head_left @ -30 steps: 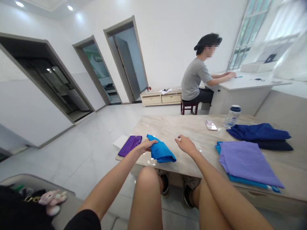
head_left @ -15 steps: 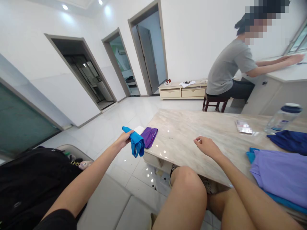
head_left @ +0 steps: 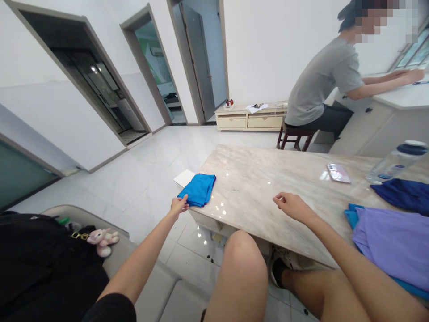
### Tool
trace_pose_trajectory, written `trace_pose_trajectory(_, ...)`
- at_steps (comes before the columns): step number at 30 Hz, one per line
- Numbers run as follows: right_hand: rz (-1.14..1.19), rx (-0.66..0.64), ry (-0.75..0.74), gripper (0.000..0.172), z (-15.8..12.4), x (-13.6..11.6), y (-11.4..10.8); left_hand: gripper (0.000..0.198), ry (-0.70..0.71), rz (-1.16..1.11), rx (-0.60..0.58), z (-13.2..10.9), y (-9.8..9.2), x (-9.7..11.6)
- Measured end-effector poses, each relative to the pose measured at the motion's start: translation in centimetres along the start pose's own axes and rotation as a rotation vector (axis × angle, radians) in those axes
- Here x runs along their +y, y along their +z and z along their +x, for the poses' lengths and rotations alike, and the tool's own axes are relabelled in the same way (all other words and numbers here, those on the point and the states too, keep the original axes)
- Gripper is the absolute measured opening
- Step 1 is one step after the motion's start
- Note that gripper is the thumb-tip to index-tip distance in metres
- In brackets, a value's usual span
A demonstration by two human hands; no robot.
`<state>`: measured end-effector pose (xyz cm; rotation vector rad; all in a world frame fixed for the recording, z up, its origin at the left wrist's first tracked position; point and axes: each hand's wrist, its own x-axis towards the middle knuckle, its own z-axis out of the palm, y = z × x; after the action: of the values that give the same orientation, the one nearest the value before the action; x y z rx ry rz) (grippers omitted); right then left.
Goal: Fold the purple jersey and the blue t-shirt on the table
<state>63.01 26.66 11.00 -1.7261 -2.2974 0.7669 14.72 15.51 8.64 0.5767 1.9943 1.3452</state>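
Observation:
A folded bright blue cloth [head_left: 197, 188] lies at the left end of the marble-topped table, over a purple cloth [head_left: 213, 180] of which only a thin edge shows. My left hand [head_left: 178, 205] pinches the blue cloth's near left corner, thumb on top and the other fingers partly below. Over the middle of the table hovers my right hand [head_left: 292, 206], its fingers curled in with nothing visible in them. To its right lie a folded lilac cloth [head_left: 395, 241] and a dark blue cloth [head_left: 402, 194], with lighter blue fabric [head_left: 351, 215] peeking out from under the lilac one.
A phone [head_left: 338, 173] and a clear water bottle [head_left: 397, 161] are on the right part of the table [head_left: 248, 179]. A white sheet [head_left: 184, 178] sticks out past its left end. One person [head_left: 323, 85] sits at a counter. A black bag [head_left: 40, 268] rests on the seat.
My left hand has brought the blue cloth down from the air onto the purple cloth, where it now lies flat. My right hand has stayed nearly still. The view has shifted slightly.

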Motion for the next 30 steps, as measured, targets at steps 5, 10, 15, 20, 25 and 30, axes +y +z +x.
trace_pose_trajectory(5,-0.016,-0.021,-0.018,0.029,1.0,-0.4,0.4,0.030,0.233,0.235,0.078,2.4,-0.6,-0.7)
trace_pose_trajectory(10,-0.038,-0.032,-0.080,0.029,1.5,-2.0,0.6,0.043,0.724,0.630,-0.116,6.7,3.5,2.9)
trace_pose_trajectory(15,0.020,-0.069,-0.132,0.031,0.7,-2.7,0.3,0.061,0.705,0.933,-0.187,8.4,9.5,-0.5)
trace_pose_trajectory(20,0.078,-0.021,-0.147,0.035,-0.4,-3.1,-0.7,0.071,0.710,1.114,-0.218,8.6,10.6,-3.8)
trace_pose_trajectory(25,0.079,-0.024,-0.248,0.027,-0.2,-4.2,-1.5,0.073,0.727,1.206,-0.165,9.0,9.6,-3.1)
trace_pose_trajectory(30,0.041,-0.039,-0.167,0.016,0.2,-3.4,-2.3,0.076,0.610,1.277,-0.239,8.0,11.2,-0.6)
